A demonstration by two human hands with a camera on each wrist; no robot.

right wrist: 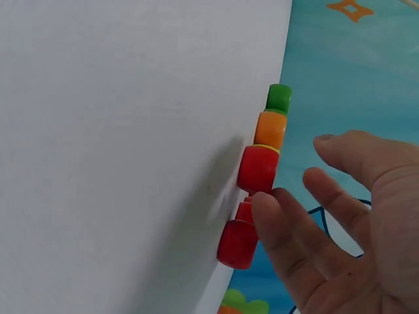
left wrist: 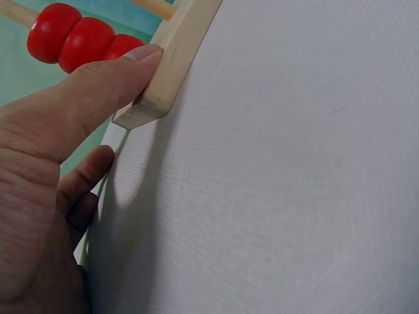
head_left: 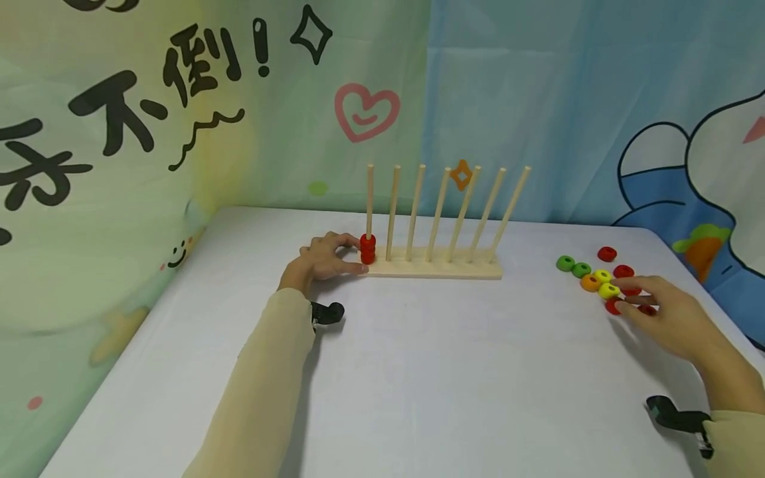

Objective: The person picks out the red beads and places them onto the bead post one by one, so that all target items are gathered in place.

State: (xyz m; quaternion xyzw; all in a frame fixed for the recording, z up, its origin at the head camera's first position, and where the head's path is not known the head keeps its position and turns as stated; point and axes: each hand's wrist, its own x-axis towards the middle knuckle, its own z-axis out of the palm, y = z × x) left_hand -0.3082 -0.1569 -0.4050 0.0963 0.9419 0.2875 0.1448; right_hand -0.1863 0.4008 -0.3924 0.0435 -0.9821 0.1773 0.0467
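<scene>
A wooden peg stand [head_left: 433, 265] with several upright pegs stands at the back of the table. Three red beads [left wrist: 87, 43] are stacked on its leftmost peg. My left hand [head_left: 325, 257] grips the left end of the base, its thumb [left wrist: 111, 85] lying on the wood just beside the lowest bead. At the right, my right hand [head_left: 678, 318] hovers over a group of loose beads with thumb and fingers spread apart. Its fingertips are right by a red bead [right wrist: 258, 167], and nothing is held between them. The hand partly covers some red beads in the head view.
Loose green beads [head_left: 565, 263], an orange bead [head_left: 590, 283], yellow beads [head_left: 609, 291] and several red ones lie on the white table [head_left: 454, 372]. A printed cloth backdrop [head_left: 508, 99] hangs behind. Black wrist cameras [head_left: 327, 313] stick out from both wrists.
</scene>
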